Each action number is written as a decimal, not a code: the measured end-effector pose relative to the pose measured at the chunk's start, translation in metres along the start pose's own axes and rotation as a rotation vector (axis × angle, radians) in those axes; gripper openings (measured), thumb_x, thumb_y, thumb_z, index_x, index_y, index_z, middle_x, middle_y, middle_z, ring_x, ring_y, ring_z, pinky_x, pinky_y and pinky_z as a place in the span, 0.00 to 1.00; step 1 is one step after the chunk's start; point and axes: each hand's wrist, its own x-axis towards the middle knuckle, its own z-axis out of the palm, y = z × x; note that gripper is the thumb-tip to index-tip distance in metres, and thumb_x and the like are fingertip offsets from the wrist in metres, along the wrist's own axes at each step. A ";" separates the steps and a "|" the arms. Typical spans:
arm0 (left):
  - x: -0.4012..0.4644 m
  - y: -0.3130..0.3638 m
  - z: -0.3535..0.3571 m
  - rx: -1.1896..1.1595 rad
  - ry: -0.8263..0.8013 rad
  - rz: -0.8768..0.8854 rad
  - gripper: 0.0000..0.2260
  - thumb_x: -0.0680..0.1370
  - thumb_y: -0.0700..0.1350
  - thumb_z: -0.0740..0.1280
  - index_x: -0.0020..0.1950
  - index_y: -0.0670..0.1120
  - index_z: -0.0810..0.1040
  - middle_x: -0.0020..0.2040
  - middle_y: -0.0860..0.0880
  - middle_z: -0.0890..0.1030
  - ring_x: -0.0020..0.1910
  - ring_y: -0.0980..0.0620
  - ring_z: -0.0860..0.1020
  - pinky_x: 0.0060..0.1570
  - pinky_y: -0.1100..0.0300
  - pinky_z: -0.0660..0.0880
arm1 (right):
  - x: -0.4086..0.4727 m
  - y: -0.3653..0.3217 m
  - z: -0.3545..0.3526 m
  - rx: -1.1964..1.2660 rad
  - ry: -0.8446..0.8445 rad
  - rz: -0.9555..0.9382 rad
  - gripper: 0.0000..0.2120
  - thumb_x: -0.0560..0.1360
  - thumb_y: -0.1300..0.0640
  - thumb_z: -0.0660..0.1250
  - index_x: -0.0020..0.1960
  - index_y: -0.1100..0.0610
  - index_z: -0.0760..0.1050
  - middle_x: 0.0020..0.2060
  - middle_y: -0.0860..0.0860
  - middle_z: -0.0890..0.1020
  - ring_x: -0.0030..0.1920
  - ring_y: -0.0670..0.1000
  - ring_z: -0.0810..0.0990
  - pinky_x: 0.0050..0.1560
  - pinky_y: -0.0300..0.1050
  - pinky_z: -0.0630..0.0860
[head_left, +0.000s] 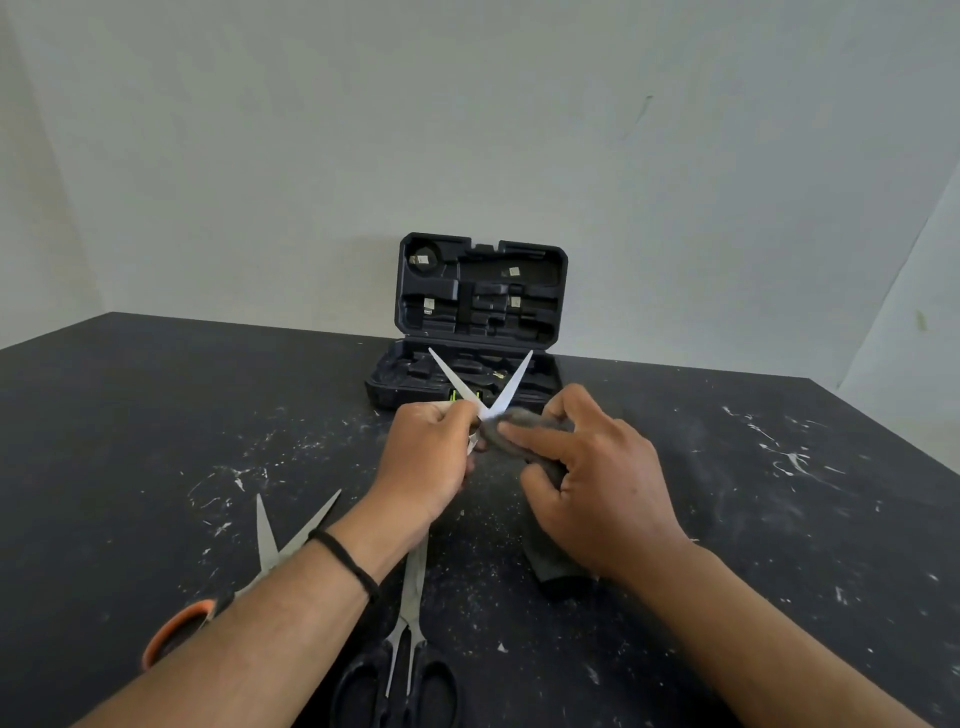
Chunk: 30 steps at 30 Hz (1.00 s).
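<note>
I grip the held scissors (511, 387) in my left hand (426, 462), fingers curled round the handles, which are hidden in my fist. They sit above the middle of the bench (156, 415), both blades spread in a V with tips pointing away from me. My right hand (608, 488) pinches a grey wad of steel wool (524, 421) against the right blade just beside the pivot. Open bench lies to the left and to the right of both hands, flecked with white scratches. The far edge meets the wall, and the far right corner is in view. Directly behind the blade tips stands an open tool case (478, 312), its lid upright against the wall and its tray near the tips. Whether they touch, I cannot tell. Under my left forearm lie orange-handled scissors (267, 540) with blades apart, and just beside them black-handled scissors (410, 613) with blades closed. A dark cloth (553, 569) lies on the bench beneath my right wrist. Count: three pairs of scissors, one wad, one cloth, one case.
</note>
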 end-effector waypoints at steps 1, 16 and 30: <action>0.001 0.000 -0.001 -0.003 0.021 -0.010 0.18 0.79 0.43 0.62 0.32 0.36 0.78 0.28 0.44 0.73 0.28 0.48 0.69 0.26 0.60 0.63 | -0.001 0.000 -0.001 0.004 0.000 -0.019 0.16 0.70 0.55 0.66 0.52 0.43 0.86 0.41 0.46 0.74 0.33 0.46 0.70 0.31 0.45 0.75; -0.001 0.001 -0.001 0.057 -0.041 0.011 0.17 0.79 0.44 0.62 0.34 0.37 0.78 0.27 0.45 0.73 0.30 0.48 0.70 0.29 0.58 0.66 | 0.000 0.002 -0.004 0.002 0.035 0.019 0.12 0.72 0.55 0.66 0.50 0.48 0.87 0.42 0.46 0.75 0.32 0.48 0.72 0.31 0.45 0.75; 0.002 0.002 -0.003 -0.209 -0.297 -0.139 0.20 0.72 0.33 0.56 0.56 0.40 0.84 0.36 0.49 0.75 0.30 0.54 0.71 0.25 0.63 0.67 | -0.003 0.008 0.003 -0.046 0.053 0.020 0.22 0.72 0.61 0.73 0.65 0.49 0.82 0.48 0.50 0.76 0.37 0.47 0.68 0.34 0.47 0.74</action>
